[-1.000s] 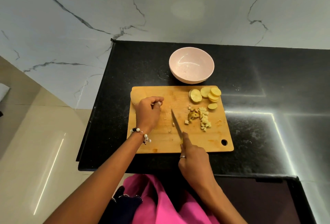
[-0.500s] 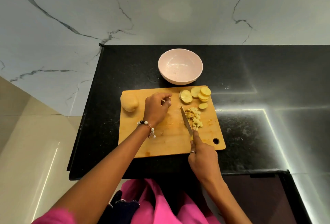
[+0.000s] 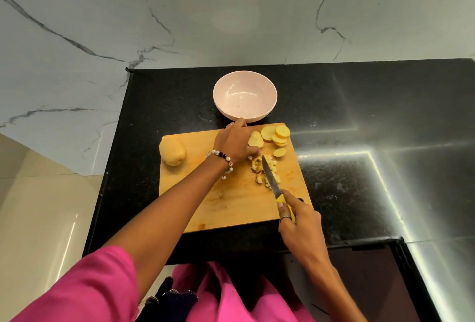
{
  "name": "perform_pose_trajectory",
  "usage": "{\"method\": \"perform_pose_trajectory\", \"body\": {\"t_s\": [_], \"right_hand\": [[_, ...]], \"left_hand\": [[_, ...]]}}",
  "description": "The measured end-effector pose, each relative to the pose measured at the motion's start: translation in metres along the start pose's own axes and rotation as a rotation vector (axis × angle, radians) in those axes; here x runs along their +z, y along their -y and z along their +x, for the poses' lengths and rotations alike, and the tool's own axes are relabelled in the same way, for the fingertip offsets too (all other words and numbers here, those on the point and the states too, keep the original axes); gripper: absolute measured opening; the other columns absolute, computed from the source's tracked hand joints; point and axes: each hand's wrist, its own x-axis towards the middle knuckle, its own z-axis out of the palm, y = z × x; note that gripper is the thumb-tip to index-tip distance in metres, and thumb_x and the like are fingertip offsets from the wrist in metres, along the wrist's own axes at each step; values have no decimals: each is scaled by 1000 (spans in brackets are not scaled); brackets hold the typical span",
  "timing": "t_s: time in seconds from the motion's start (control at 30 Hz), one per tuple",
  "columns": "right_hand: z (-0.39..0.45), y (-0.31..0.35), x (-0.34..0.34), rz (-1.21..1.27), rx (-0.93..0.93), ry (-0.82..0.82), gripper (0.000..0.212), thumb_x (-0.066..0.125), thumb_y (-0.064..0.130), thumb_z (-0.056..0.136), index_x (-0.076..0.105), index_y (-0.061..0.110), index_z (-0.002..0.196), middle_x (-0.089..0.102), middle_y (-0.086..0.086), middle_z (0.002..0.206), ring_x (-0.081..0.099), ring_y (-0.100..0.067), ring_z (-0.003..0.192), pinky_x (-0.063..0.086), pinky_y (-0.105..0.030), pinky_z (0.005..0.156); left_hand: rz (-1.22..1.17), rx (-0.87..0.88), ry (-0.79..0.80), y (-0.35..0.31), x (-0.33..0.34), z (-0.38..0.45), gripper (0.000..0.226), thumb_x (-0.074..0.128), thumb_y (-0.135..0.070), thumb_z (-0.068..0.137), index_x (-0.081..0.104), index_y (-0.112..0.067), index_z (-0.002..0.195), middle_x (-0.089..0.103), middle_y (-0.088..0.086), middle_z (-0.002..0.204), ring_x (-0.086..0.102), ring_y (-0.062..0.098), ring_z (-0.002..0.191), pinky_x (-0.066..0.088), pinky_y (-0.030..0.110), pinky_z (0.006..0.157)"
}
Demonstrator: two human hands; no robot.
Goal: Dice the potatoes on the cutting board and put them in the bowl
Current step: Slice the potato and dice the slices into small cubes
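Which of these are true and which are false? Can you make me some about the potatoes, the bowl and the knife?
1. The pink bowl has potato cubes in it. False: it holds none; the diced pieces lie on the cutting board.
2. The right hand holds the knife. True.
3. A whole potato sits at the board's left end. True.
4. The potato slices lie on the black counter. False: they are on the board.
5. The left hand wears a beaded bracelet. True.
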Motion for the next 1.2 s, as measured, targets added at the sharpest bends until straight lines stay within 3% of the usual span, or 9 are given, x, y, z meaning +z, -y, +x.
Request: {"method": "perform_pose_trajectory", "body": {"t_s": [0.1,0.23,0.33,0.43,0.57,0.77,0.87,1.0,1.2], "right_hand": [[-2,4,2,-15,-23,-30,40,48,17,97,48,17,137,52,14,68,51,-6,59,46,-26,66],[-3,4,11,-50,-81,-19,41,49,17,96,48,17,137,60,4,61,52,-6,49,36,-20,47],[0,4,22,-129,-117,65,43,46,21,97,45,19,140,66,-5,75,61,-18,67,45,-34,62],[7,4,34,-184,-149,107,46,43,18,97,39,16,143,67,-13,77,62,-32,72,46,-41,63],[17,-1,34,-255,-148,55,48,42,17,97,36,16,145,66,-15,73,61,-34,69,41,-39,57],[11,3,28,-170,-172,51,44,46,16,97,43,14,141,63,-11,66,56,-25,57,38,-34,55],[7,11,32,-162,-227,65,45,45,17,97,41,12,142,67,-13,74,60,-27,62,43,-36,58],[9,17,44,-289,-258,101,50,40,16,98,31,12,147,68,-15,89,61,-33,80,37,-36,62],[14,27,56,-537,-229,149,58,34,18,98,11,16,152,62,-13,100,58,-34,88,29,-33,63]], "left_hand": [[-66,-11,-38,2,0,-6,61,69,-53,74,58,-16,121,53,4,112,54,18,93,48,26,69],[-344,-113,-159,16,-1,-22,61,73,-49,72,59,-16,121,56,5,113,56,17,96,47,25,73],[-536,-227,-219,27,-8,-38,57,74,-45,73,61,-16,120,62,4,109,60,14,89,53,30,76],[-679,-300,-231,31,-15,-57,49,73,-36,77,61,-15,120,67,1,101,61,9,80,54,25,73],[-596,-330,-214,38,-11,-79,57,75,-38,74,58,-15,124,65,4,103,59,10,77,53,27,73],[-277,-224,-124,35,5,-96,65,68,-46,76,50,-19,132,52,2,114,49,17,103,44,30,85],[-152,-225,-128,33,14,-99,66,65,-49,77,48,-21,134,49,1,118,44,18,108,42,33,89],[-272,-250,-60,39,13,-97,74,71,-46,75,42,-21,139,47,1,120,43,19,111,41,32,95],[-446,-255,-85,45,11,-98,61,76,-33,74,54,-19,130,52,0,113,49,18,105,47,37,93]]}}
